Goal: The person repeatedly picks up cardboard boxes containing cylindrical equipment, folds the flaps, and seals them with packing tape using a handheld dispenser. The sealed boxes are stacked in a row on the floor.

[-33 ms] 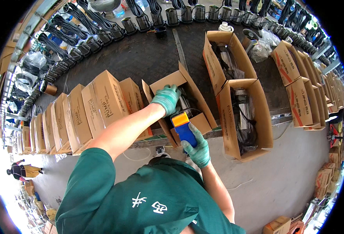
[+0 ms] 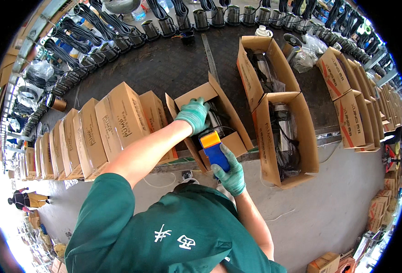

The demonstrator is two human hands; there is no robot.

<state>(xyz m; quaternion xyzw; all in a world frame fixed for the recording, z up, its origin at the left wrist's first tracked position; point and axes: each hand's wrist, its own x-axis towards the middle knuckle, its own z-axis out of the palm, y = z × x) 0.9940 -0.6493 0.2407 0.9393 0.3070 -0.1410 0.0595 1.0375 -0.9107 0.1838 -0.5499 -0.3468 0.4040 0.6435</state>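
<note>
An open cardboard box [image 2: 232,102] stands at the table's front edge, flaps raised, with a metal cylinder [image 2: 215,119] and dark parts inside. My left hand [image 2: 194,116], in a green glove, reaches into this box. Its fingers are curled downward, and the box contents hide their tips and whatever they grip. In front of the box, my right hand [image 2: 232,174], also gloved, is closed around a blue tape dispenser [image 2: 216,157] with an orange top end. The dispenser overlaps the box's near side in view.
Closed cartons [image 2: 121,116] line the left. Two open boxes [image 2: 264,145] holding metal pumps [image 2: 284,134] stand to the right, with more cartons [image 2: 349,120] beyond. Metal cylinders with coiled black cables [image 2: 201,19] row the far edge. A person [image 2: 28,199] is at the far left.
</note>
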